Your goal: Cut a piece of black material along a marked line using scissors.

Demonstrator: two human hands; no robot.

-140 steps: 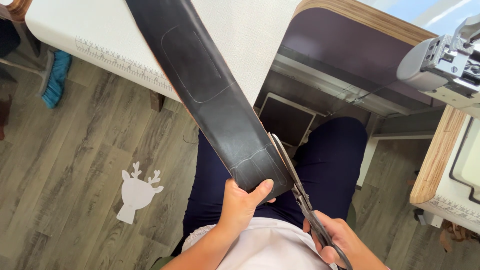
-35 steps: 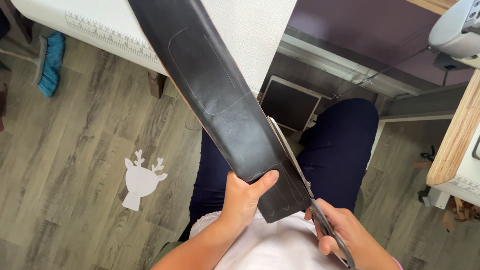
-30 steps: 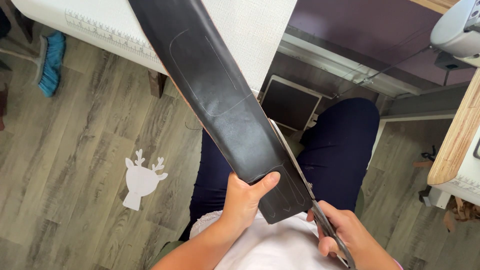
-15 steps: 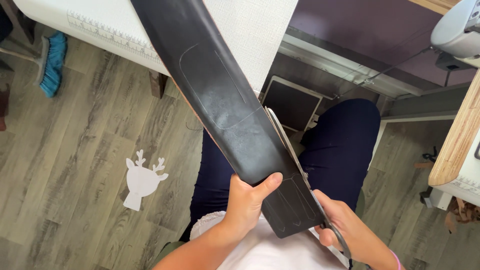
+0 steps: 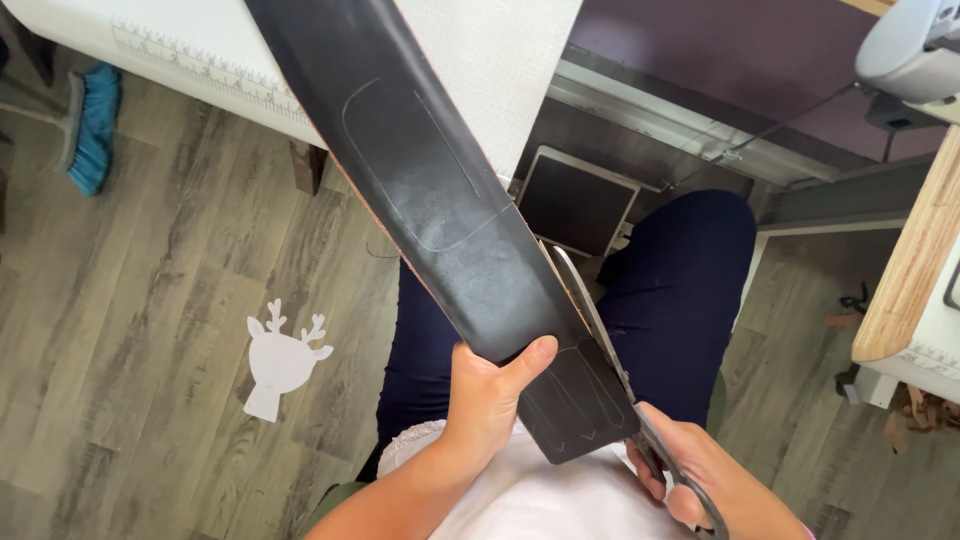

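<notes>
A long strip of black leather-like material point(image 5: 420, 190) runs from the top of the head view down to my lap, with faint traced outlines on its surface. My left hand point(image 5: 490, 395) grips its lower part, thumb on top. My right hand point(image 5: 700, 475) holds grey scissors point(image 5: 600, 330), whose blades lie along the strip's right edge, pointing up and away from me. The strip's lower end point(image 5: 580, 420) rests over my white top.
A white table with a printed ruler edge point(image 5: 200, 70) stands at the top left. A foot pedal point(image 5: 575, 200) lies on the floor by my knee. A white deer-shaped cutout point(image 5: 280, 360) lies on the wooden floor. A sewing machine point(image 5: 915, 50) sits at the top right.
The strip has slid down towards me through my left hand, so more of it lies over my lap. The scissors have moved further up along its right edge.
</notes>
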